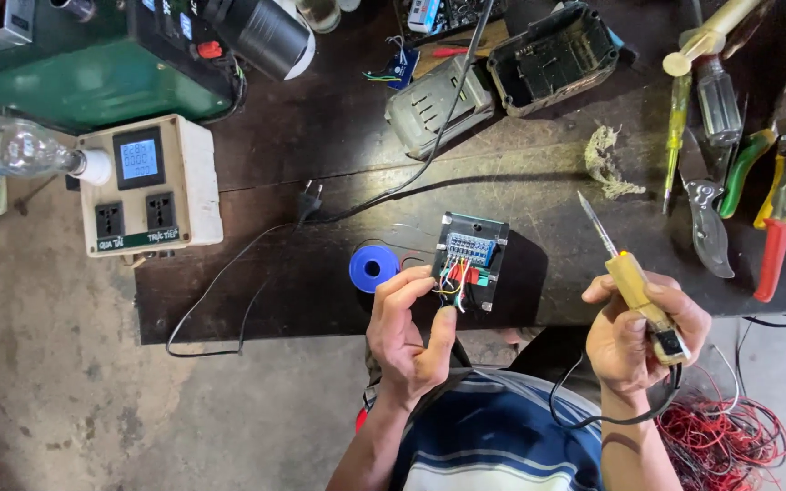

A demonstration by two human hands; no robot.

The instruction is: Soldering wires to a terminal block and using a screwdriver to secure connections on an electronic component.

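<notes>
My left hand [408,327] pinches the coloured wires at the lower edge of a small black circuit module [471,259] with a blue connector block, which lies on the dark workbench [320,300]. A blue solder spool [374,267] sits just left of the module, touching my fingertips' side. My right hand [643,335] grips a soldering iron [631,275] with a yellow handle, its metal tip pointing up and left, raised clear of the module. The iron's black cord loops down past my wrist.
A beige socket box with a display [150,185] and a clear bulb [25,150] stand at left. A black plug [309,202] lies mid-bench. Battery housings [552,56], screwdrivers [675,136], pliers with red handles [780,214] and a wad of fibre [607,162] crowd the right. Red wire tangle [730,436] lies below.
</notes>
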